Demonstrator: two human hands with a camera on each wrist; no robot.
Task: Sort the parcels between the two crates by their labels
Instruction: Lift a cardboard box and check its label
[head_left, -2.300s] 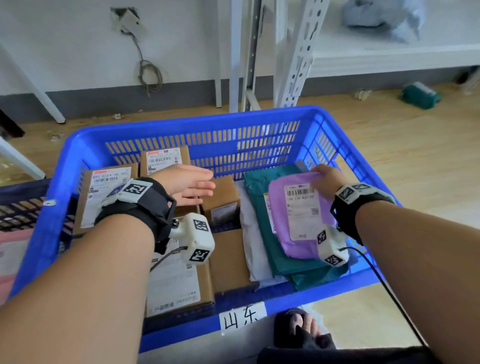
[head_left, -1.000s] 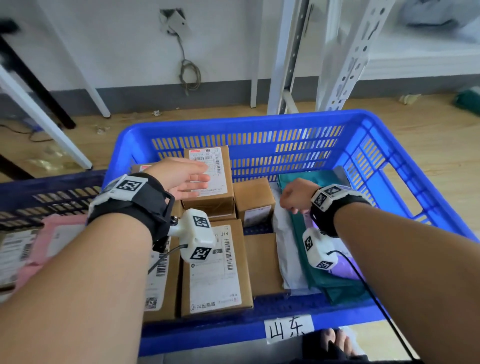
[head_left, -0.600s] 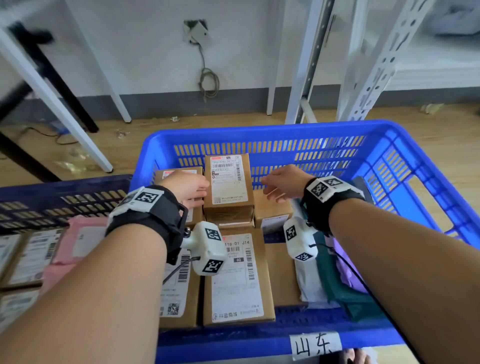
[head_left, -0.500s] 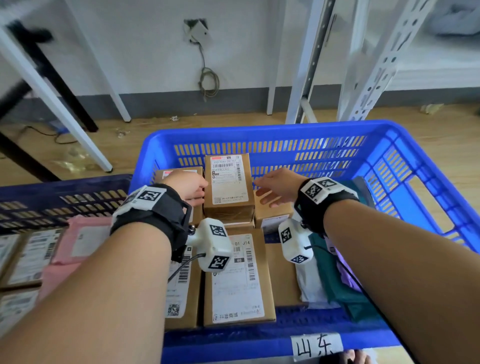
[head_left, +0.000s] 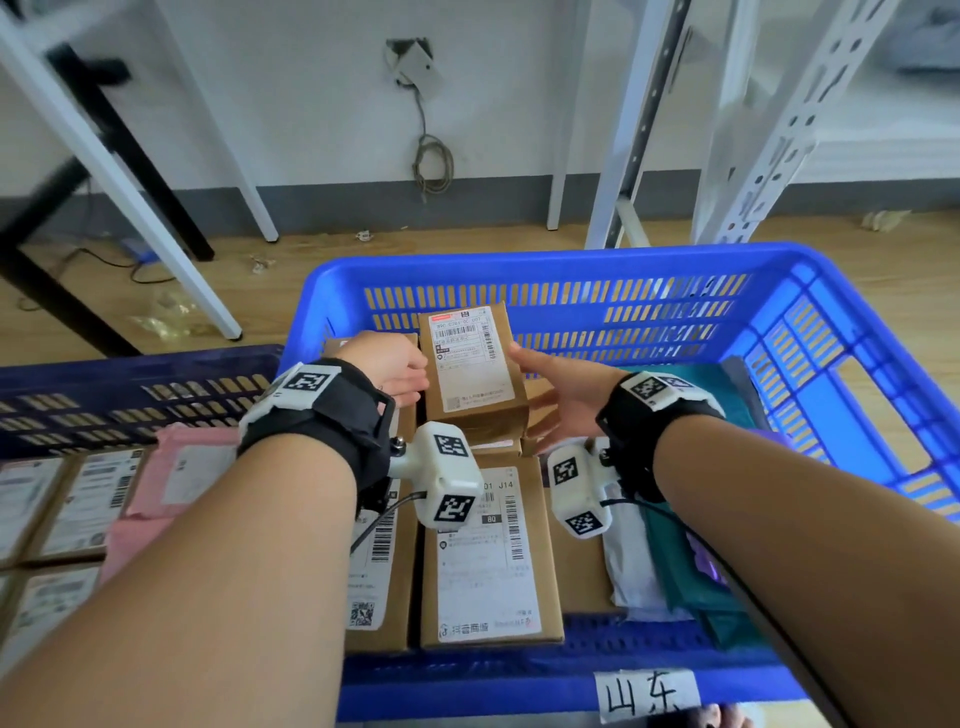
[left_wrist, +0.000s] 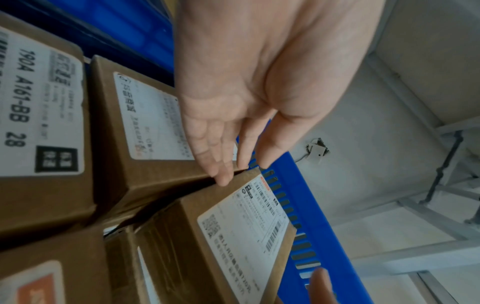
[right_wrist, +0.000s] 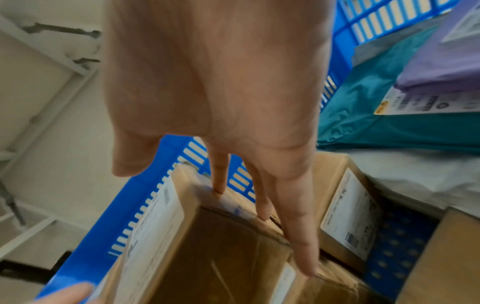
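A brown cardboard box (head_left: 470, 364) with a white label sits on top of other boxes at the back of the bright blue crate (head_left: 571, 265), which is tagged 山东. My left hand (head_left: 397, 366) presses its left side with straight fingers (left_wrist: 223, 176). My right hand (head_left: 553, 387) lies flat against its right side, straight fingers (right_wrist: 219, 185) touching the taped edge. In both wrist views the box (left_wrist: 233, 236) (right_wrist: 207, 246) stands tilted between the two hands.
Several labelled boxes (head_left: 485, 551) fill the crate's front left. White, teal (head_left: 691, 582) and purple mailers lie at its right. A dark blue crate (head_left: 130, 395) on the left holds a pink mailer (head_left: 171, 483) and boxes. White shelf posts stand behind.
My right hand left the purple mailer and crossed to the box's right side. My left hand moved onto its left side. The view swung left.
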